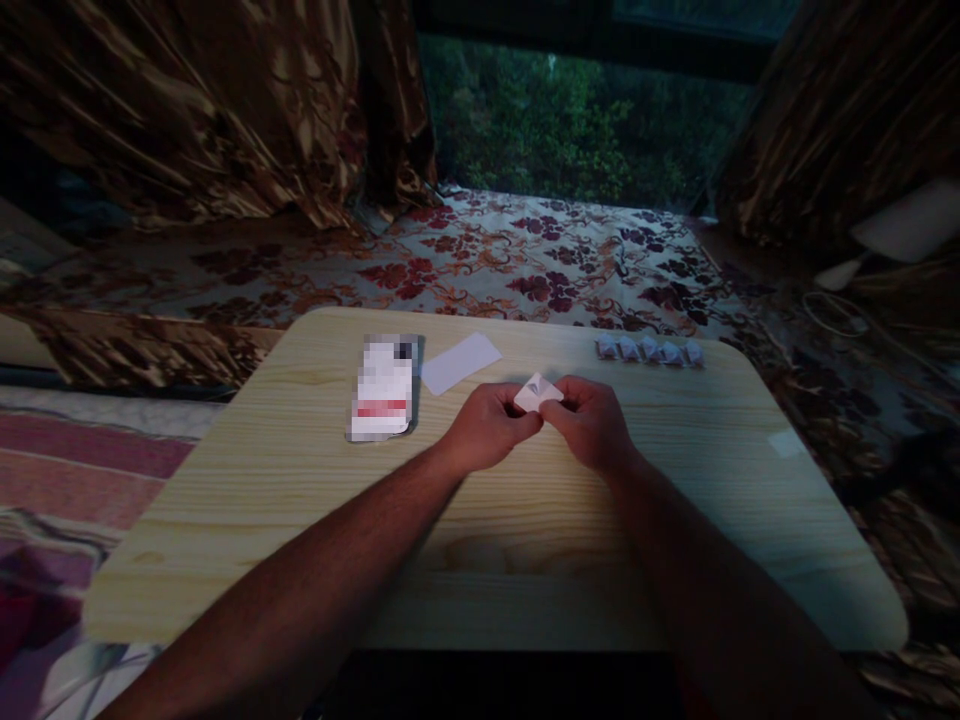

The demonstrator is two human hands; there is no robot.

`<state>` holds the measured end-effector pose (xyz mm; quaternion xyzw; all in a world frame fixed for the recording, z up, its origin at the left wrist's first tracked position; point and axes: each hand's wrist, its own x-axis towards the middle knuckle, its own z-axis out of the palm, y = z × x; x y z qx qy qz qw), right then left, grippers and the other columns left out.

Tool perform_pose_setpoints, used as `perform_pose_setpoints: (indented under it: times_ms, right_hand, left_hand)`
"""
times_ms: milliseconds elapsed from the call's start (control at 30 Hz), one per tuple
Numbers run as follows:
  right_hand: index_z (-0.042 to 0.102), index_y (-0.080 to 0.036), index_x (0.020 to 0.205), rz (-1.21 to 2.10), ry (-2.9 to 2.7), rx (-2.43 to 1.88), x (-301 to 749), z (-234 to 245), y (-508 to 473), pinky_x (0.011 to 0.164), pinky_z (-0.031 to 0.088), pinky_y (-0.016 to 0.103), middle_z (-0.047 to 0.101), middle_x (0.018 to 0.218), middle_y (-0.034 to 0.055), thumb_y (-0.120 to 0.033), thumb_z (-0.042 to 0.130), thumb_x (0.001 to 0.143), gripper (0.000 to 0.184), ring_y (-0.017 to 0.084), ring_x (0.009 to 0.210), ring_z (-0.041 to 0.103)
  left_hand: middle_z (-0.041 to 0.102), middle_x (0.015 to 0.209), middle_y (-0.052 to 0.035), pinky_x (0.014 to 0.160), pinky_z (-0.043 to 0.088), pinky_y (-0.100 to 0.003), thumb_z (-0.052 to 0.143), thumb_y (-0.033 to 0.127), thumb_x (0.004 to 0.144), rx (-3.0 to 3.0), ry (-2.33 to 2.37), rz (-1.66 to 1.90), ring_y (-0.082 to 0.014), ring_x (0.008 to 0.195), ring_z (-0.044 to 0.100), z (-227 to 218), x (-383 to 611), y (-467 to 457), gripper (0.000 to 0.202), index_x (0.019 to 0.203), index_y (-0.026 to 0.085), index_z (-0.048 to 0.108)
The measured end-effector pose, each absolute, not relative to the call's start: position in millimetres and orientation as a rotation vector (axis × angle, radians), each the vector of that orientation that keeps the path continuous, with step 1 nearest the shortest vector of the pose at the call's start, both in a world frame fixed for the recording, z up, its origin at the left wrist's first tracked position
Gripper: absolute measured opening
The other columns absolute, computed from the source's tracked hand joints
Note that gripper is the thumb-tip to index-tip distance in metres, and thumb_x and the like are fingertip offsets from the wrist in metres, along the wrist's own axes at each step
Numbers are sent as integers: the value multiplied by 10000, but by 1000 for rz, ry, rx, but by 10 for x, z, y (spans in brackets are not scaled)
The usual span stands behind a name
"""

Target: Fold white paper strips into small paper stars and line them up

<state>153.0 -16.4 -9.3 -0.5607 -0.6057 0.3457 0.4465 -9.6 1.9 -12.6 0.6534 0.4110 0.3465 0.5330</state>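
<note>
A small white piece of paper (538, 392), roughly diamond-shaped with creases, is pinched between both hands above the middle of the table. My left hand (491, 425) grips its left side, fingers closed around the edge. On the other side my right hand (596, 418) is closed on it, with the thumb lying over its lower right part. Some fingertips are hidden beneath the paper. Just beyond my left hand lies a flat pale paper sheet (461, 364). Several small folded packets (651, 350) sit in a row beyond my right hand.
The light wooden table (300, 520) has rounded corners. A blurred-out white and red item with a dark edge (381, 390) lies at its left. A small pale patch (784, 444) shows near the right edge. Behind is a ledge with flowered cloth (540, 255), between curtains (270, 110).
</note>
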Motion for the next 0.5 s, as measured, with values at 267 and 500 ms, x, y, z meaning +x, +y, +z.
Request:
perform_pose_setpoints:
  times_ms: [267,500]
  right_hand:
    - [616,-173,644,877,-1486,-1398,1543,-103,-149,483,302,238,506,550,-43,-236,625,687,76,104,512,409]
    - [632,-173,664,910,-1464,-1393,1536,-100,-153,511,336,239,547,580,-32,-241,623,692,73,119,546,463]
  left_hand:
    - [553,627,25,528,300,-222,664,263,728,1545,1008,840,-77,559,427,-103,-97,14,160,773,114,696]
    - [559,624,27,525,306,-219,670,267,717,1508,998,866,-77,548,434,-101,-101,12,151,758,122,685]
